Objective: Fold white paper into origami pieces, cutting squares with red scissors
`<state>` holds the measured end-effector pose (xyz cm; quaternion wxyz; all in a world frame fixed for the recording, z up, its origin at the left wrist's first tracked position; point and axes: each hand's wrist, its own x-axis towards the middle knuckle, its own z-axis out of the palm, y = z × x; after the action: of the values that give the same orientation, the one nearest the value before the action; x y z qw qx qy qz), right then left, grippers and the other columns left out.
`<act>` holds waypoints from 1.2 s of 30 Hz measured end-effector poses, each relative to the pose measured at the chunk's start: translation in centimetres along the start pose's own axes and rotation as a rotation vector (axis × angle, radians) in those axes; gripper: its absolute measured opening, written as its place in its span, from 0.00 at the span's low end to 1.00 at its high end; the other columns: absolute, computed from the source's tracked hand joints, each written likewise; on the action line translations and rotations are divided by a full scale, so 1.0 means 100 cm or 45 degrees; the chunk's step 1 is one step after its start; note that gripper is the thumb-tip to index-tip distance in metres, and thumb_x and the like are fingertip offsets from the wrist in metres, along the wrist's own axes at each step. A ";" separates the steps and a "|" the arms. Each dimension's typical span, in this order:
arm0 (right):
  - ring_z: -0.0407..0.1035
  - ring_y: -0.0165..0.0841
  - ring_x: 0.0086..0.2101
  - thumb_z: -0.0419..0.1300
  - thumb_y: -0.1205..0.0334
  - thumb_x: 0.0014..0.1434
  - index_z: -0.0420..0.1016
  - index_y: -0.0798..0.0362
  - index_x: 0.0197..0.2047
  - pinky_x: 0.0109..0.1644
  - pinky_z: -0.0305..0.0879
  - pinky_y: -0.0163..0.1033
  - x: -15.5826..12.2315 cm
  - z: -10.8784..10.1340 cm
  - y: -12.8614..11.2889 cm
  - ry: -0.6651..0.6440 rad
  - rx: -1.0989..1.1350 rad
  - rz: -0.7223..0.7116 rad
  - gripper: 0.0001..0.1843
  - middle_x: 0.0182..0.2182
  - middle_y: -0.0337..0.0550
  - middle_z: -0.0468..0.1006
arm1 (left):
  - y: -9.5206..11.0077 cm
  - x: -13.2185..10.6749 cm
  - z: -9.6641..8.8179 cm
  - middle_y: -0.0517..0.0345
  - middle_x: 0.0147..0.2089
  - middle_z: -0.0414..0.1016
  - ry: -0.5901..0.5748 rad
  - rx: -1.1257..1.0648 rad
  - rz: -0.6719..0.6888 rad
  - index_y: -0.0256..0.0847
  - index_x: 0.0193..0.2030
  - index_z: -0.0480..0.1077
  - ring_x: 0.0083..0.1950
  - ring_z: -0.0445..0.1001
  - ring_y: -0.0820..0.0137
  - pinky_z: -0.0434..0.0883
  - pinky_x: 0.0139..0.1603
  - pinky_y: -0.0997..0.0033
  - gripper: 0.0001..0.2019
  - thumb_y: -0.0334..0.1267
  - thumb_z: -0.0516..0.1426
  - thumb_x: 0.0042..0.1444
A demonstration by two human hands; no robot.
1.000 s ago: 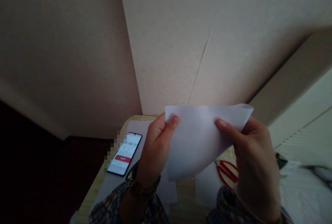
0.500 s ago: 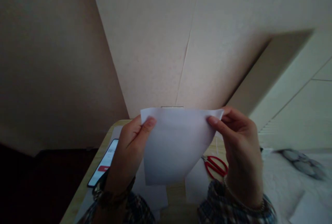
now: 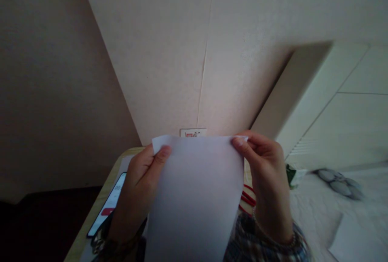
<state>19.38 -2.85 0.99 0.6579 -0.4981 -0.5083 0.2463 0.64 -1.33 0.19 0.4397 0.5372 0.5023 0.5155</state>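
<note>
A white sheet of paper (image 3: 197,197) hangs upright in front of me, held by both top corners. My left hand (image 3: 145,181) pinches its upper left corner, thumb on the near face and fingers hidden behind. At the upper right corner, my right hand (image 3: 265,165) grips the edge between thumb and fingers. Red-handled scissors (image 3: 248,198) lie on the table behind the sheet, partly covered by it and by my right hand. Beside my left wrist rests a phone (image 3: 106,209) with a lit screen.
The small wooden table (image 3: 117,169) stands against the wall, below a socket (image 3: 193,132). On the right, a white bed (image 3: 315,209) holds a grey patterned object (image 3: 338,181), a white sheet (image 3: 357,237) and a green and white packet (image 3: 294,176). A pale headboard (image 3: 303,88) leans beside the wall.
The paper now hangs lower and flatter, reaching the bottom of the view and covering more of the table and scissors. The view has shifted, bringing the wall socket into sight. Both hands keep their grip.
</note>
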 end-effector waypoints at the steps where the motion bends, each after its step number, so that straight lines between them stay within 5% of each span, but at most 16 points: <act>1: 0.56 0.26 0.21 0.61 0.60 0.56 0.71 0.52 0.22 0.21 0.50 0.32 0.001 -0.001 0.002 0.006 -0.019 -0.026 0.12 0.19 0.35 0.64 | -0.001 0.000 0.000 0.65 0.18 0.65 0.017 0.012 0.006 0.39 0.28 0.69 0.18 0.60 0.75 0.55 0.17 0.78 0.16 0.52 0.56 0.53; 5: 0.53 0.27 0.21 0.57 0.53 0.59 0.66 0.52 0.19 0.22 0.50 0.32 0.007 -0.006 0.010 -0.086 -0.077 -0.058 0.20 0.18 0.35 0.58 | -0.003 0.001 -0.002 0.66 0.18 0.61 0.062 0.090 0.081 0.40 0.26 0.68 0.19 0.62 0.74 0.56 0.18 0.77 0.17 0.52 0.56 0.53; 10: 0.47 0.25 0.20 0.56 0.55 0.60 0.57 0.52 0.17 0.21 0.45 0.33 0.009 -0.003 0.012 0.008 -0.121 -0.115 0.23 0.18 0.33 0.52 | -0.002 0.003 -0.003 0.66 0.18 0.63 0.053 0.089 0.064 0.41 0.27 0.67 0.18 0.62 0.74 0.56 0.17 0.77 0.16 0.53 0.55 0.53; 15: 0.55 0.26 0.22 0.56 0.55 0.60 0.66 0.53 0.21 0.22 0.49 0.32 0.006 0.004 0.009 -0.264 -0.047 -0.008 0.17 0.19 0.35 0.61 | -0.003 0.005 -0.006 0.67 0.17 0.61 0.188 0.088 0.102 0.41 0.25 0.66 0.18 0.61 0.75 0.56 0.16 0.78 0.16 0.52 0.56 0.53; 19: 0.50 0.25 0.19 0.57 0.52 0.60 0.63 0.53 0.18 0.20 0.45 0.32 0.005 0.005 0.011 -0.193 -0.089 0.008 0.22 0.17 0.34 0.56 | -0.004 0.005 -0.008 0.67 0.18 0.62 0.212 0.051 0.151 0.41 0.25 0.66 0.18 0.59 0.76 0.56 0.17 0.78 0.15 0.50 0.55 0.54; 23: 0.57 0.26 0.21 0.58 0.53 0.59 0.70 0.53 0.22 0.21 0.51 0.32 0.005 0.007 0.011 -0.219 -0.014 0.008 0.17 0.18 0.35 0.64 | -0.007 0.006 -0.008 0.68 0.19 0.63 0.251 0.037 0.194 0.41 0.26 0.66 0.19 0.58 0.77 0.56 0.17 0.79 0.14 0.48 0.55 0.55; 30: 0.58 0.27 0.23 0.61 0.60 0.56 0.72 0.52 0.24 0.24 0.52 0.32 0.004 0.006 0.008 0.034 -0.018 -0.068 0.10 0.20 0.34 0.65 | -0.020 0.011 -0.011 0.66 0.20 0.62 0.000 -0.025 0.192 0.41 0.29 0.71 0.21 0.60 0.75 0.57 0.20 0.77 0.14 0.50 0.57 0.56; 36: 0.55 0.28 0.23 0.55 0.58 0.62 0.66 0.51 0.23 0.23 0.50 0.33 0.006 0.001 0.009 0.015 -0.094 -0.148 0.15 0.20 0.34 0.60 | -0.017 0.010 -0.008 0.64 0.20 0.64 -0.045 0.000 0.107 0.40 0.30 0.72 0.21 0.61 0.72 0.58 0.19 0.76 0.17 0.53 0.58 0.53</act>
<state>19.66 -1.99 0.46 0.6552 -0.4931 -0.5413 0.1858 -0.36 -0.22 -1.28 0.4265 0.5667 0.4716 0.5239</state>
